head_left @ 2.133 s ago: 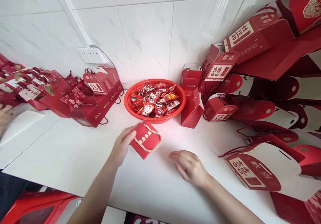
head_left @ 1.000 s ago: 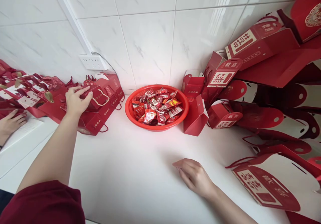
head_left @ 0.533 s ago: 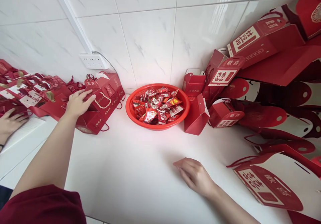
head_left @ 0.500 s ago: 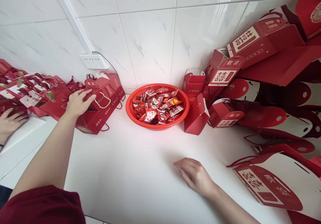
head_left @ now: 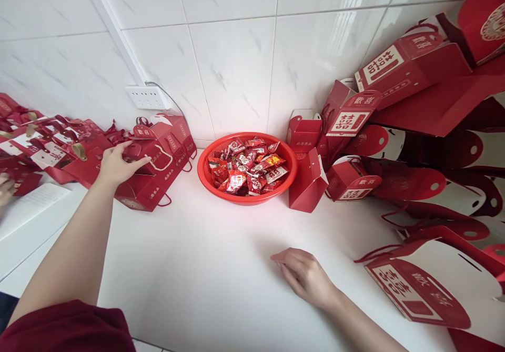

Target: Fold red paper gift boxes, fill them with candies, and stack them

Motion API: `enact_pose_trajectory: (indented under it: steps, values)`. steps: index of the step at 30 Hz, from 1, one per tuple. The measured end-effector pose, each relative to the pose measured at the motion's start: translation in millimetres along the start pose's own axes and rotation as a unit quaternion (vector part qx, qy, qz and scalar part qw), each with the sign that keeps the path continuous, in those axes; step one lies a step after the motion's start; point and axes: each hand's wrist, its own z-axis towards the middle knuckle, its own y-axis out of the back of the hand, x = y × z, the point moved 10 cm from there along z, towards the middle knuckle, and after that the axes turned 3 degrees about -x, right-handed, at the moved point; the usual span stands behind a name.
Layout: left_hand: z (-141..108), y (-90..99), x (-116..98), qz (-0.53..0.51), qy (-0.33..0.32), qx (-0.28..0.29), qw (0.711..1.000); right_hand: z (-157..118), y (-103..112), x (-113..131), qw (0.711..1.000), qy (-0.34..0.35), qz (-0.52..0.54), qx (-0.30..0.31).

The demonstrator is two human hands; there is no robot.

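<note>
My left hand [head_left: 118,163] lies over the red gift boxes [head_left: 145,191] on the left, thumb and fingers spread apart. Its fingertips reach a box top; whether they press on it I cannot tell. A twisted cream cord handle [head_left: 162,167] is just right of the thumb. My right hand [head_left: 303,274] rests on the white table [head_left: 189,268], fingers curled together with nothing visible in them. Ahead of it stands a red plastic basket [head_left: 203,176] of wrapped snack packets [head_left: 252,165].
Right of the basket stand small red boxes [head_left: 307,181], and larger ones [head_left: 410,294] pile along the right side. More red boxes [head_left: 51,141] crowd the far left. A co-worker's hand [head_left: 4,189] is by a white carton [head_left: 33,218]. A socket [head_left: 145,97] sits on the tiled wall.
My left hand has shifted slightly left, and its thumb and fingers are wider apart. My right hand stays put. The co-worker's hand has drawn back left, by a red box.
</note>
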Motion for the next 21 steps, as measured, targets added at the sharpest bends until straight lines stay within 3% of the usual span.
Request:
enact_pose_trajectory:
  steps: [8,15,21]
  values:
    - [11.5,6.0,9.7,0.051,-0.007,0.016,0.999,-0.2,-3.4,-3.8,1.000,-0.014,0.004,0.011]
    - [6.1,-29.7,27.8,0.028,0.013,0.113,0.993,0.2,-5.5,-4.5,1.000,-0.018,-0.001,0.020]
    - [7.4,-35.2,34.7,0.022,0.018,0.138,0.990,-1.5,-6.8,-4.8,1.000,-0.018,-0.002,0.026]
